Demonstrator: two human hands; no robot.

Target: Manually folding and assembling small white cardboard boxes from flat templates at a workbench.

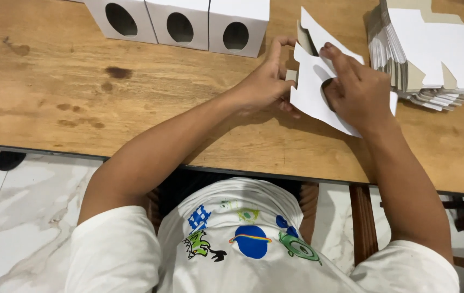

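White card box blank (314,81), pinched between left hand (267,81) and right hand (358,89) near worktop's (53,81) far edge: uneven pressure risks creasing.

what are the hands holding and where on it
Both hands hold one flat white die-cut cardboard box blank. The left hand grips its left edge; the right hand lies over its right half, fingers pressing the face near the oval cutout.
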